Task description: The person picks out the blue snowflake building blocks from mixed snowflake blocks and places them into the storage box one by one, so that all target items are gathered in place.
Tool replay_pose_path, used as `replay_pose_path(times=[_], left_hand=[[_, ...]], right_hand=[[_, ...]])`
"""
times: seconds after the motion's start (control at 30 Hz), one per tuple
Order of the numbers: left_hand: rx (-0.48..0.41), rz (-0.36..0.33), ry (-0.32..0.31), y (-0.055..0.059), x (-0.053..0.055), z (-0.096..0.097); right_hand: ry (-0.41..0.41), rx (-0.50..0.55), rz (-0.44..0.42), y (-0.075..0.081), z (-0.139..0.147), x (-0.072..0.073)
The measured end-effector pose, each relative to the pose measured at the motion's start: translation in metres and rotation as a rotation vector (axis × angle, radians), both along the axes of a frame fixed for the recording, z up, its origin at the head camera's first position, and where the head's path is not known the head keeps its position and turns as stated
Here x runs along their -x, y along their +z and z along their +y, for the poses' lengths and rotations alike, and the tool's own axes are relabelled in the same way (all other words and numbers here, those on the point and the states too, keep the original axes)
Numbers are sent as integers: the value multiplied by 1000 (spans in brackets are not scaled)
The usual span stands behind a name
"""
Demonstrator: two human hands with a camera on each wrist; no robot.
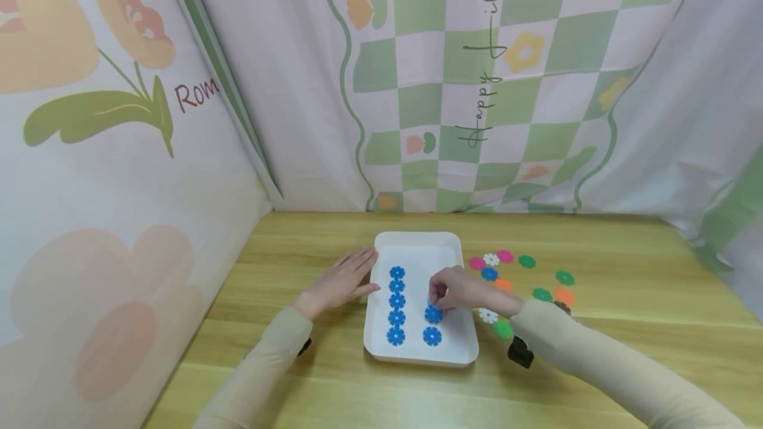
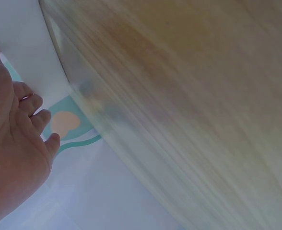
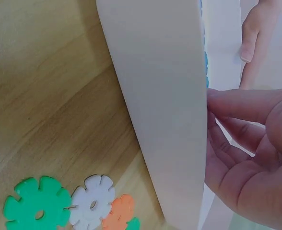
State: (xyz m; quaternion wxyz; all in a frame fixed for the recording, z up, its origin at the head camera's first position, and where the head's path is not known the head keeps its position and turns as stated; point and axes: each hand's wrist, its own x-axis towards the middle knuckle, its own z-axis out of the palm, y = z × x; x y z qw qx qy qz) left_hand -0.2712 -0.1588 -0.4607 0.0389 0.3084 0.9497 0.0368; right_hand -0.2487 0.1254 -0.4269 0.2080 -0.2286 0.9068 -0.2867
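In the head view a white tray holds blue flower-shaped discs. On its left side several of them form a column, among them a blue disc. The right side has a single lower blue disc and, above that, another blue disc at the fingertips of my right hand. Thumb and fingers are curled together and pinch this upper disc; in the right wrist view the tray's wall hides their tips. My left hand rests with extended fingers at the tray's left rim.
Right of the tray, loose discs lie on the wooden table, among them a green disc, a white disc and an orange disc. Patterned curtains hang behind the table and along its left side.
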Motion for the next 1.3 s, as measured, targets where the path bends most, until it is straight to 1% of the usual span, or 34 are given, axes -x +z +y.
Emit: replay_pose_path(times=[0.27, 0.63, 0.8, 1.0, 1.2, 1.3], left_hand=[[2, -5, 0, 1, 0, 0], [-2, -18, 10, -1, 0, 0], [-10, -10, 8, -1, 0, 0], [-12, -7, 4, 1, -1, 0], [-7, -2, -1, 1, -1, 0], [-7, -4, -1, 2, -1, 0]], right_hand=[[-2, 16, -64, 0, -3, -2], [-26, 7, -80, -1, -6, -5], [-22, 6, -76, -1, -6, -4], [-16, -10, -55, -1, -7, -6], [-26, -28, -43, 0, -8, -7], [-14, -30, -25, 1, -8, -7]])
